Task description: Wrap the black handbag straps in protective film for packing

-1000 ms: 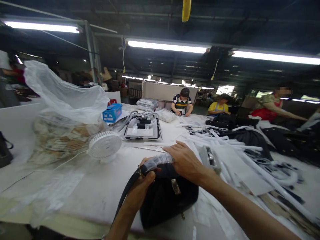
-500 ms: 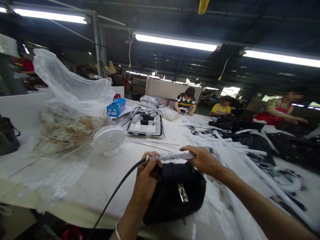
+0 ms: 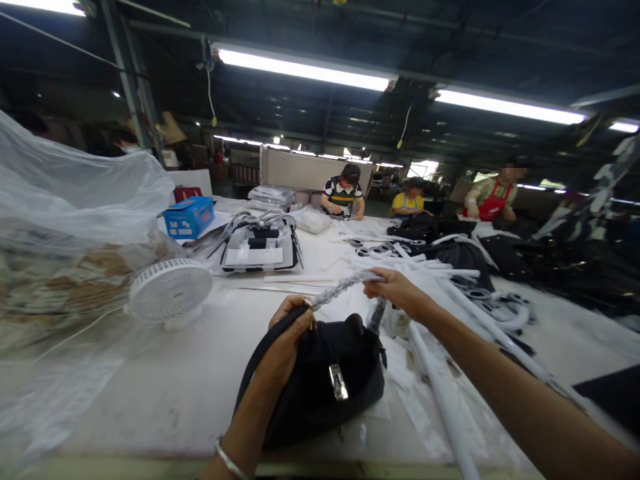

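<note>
A black handbag [image 3: 325, 407] with a silver clasp [image 3: 338, 383] stands on the table in front of me. Its handle [image 3: 341, 287], wrapped in a clear or whitish film, arches above the bag. My left hand [image 3: 286, 333] is closed around the handle's left end, by a gold-coloured metal fitting where a black strap [image 3: 257, 343] begins. On the right, my right hand [image 3: 400, 291] pinches the wrapped handle near its top, and the far end bends down behind the bag's right side. The fingertips of my left hand are partly hidden.
Left of the bag stands a white fan [image 3: 170, 290] beside a large plastic sack [image 3: 75, 227]. Farther back are a blue box [image 3: 189, 217] and a wrapped bag [image 3: 260, 247]. White tubes [image 3: 440, 393] and black pieces lie to the right. Several people work beyond.
The handle was held nearly straight and now bows upward, with its right end bent down. The black strap now lies close along my left forearm. My view has turned to the right.
</note>
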The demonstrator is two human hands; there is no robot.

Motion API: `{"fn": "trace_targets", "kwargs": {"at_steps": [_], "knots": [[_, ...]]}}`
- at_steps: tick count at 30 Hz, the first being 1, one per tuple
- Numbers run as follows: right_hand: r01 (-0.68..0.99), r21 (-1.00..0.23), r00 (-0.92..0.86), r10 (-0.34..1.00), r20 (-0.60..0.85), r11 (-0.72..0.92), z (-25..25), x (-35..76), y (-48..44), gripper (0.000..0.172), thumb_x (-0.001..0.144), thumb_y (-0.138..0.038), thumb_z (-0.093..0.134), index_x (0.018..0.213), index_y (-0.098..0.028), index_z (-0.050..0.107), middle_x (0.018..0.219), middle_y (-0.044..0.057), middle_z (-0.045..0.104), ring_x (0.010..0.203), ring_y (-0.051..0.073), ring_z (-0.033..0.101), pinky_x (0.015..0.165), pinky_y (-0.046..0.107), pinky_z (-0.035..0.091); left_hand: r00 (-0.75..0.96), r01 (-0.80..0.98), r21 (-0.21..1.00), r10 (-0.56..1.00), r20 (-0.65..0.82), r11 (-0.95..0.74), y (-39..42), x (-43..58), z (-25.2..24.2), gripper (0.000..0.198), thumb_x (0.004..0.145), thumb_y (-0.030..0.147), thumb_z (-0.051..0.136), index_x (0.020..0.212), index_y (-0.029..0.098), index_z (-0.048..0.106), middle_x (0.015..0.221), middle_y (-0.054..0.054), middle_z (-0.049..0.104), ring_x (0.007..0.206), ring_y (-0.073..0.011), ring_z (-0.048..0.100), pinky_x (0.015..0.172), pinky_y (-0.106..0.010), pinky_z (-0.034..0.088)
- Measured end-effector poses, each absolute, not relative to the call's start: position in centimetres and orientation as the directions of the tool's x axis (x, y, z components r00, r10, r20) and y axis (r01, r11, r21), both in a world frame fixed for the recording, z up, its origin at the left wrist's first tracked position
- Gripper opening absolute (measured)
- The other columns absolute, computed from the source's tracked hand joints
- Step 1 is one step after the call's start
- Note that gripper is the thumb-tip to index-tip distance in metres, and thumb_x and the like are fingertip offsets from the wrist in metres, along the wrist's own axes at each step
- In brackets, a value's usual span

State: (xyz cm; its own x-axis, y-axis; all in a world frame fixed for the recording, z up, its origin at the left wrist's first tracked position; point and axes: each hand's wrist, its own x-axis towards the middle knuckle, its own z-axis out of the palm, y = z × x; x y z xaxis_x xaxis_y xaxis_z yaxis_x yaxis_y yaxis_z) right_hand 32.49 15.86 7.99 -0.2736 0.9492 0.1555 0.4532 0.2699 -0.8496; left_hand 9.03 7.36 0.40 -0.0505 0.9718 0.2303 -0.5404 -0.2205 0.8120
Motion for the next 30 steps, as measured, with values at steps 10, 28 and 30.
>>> {"fn": "trace_targets", "kwargs": {"at_steps": [10, 28, 30], "knots": [[0.66, 0.049, -0.711, 0.603, 0.362, 0.75, 11.1, 28.2, 12.3, 0.027, 0.099, -0.024, 0.042, 0.113, -0.021, 0.065, 0.1, 0.008, 0.071, 0.091, 0.02, 0.065, 0.078, 0.028, 0.047, 0.054, -0.554, 0.794, 0.941, 0.335, -0.251, 6.9, 8.8, 1.0, 0.023, 0.082, 0.033, 0.068, 0.095, 0.02, 0.054, 0.077, 0.001, 0.057, 0.063, -0.0101, 0.049, 0.061, -0.021, 0.038], [0.468, -0.802, -0.499, 0.86, 0.107, 0.371, 10.6, 39.7, 15.6, 0.063, 0.078, -0.042, 0.071, 0.134, -0.018, 0.054, 0.124, 0.012, 0.065, 0.11, 0.023, 0.063, 0.094, 0.036, 0.049, -0.069, -0.747, 0.647, 0.985, 0.155, -0.154, 8.1, 7.2, 0.7, 0.031, 0.071, 0.025, 0.08, 0.094, 0.019, 0.06, 0.08, 0.0, 0.057, 0.062, -0.0093, 0.05, 0.058, -0.02, 0.047], [0.431, -0.857, -0.413, 0.906, 0.092, 0.283, 8.7, 41.5, 15.0, 0.06, 0.079, -0.043, 0.069, 0.13, -0.015, 0.058, 0.121, 0.014, 0.067, 0.108, 0.024, 0.064, 0.096, 0.038, 0.049, -0.101, -0.815, 0.564, 0.991, 0.091, -0.135, 8.5, 7.0, 0.8, 0.029, 0.071, 0.021, 0.079, 0.094, 0.016, 0.061, 0.081, 0.001, 0.056, 0.06, -0.0079, 0.048, 0.054, -0.019, 0.047]]}}
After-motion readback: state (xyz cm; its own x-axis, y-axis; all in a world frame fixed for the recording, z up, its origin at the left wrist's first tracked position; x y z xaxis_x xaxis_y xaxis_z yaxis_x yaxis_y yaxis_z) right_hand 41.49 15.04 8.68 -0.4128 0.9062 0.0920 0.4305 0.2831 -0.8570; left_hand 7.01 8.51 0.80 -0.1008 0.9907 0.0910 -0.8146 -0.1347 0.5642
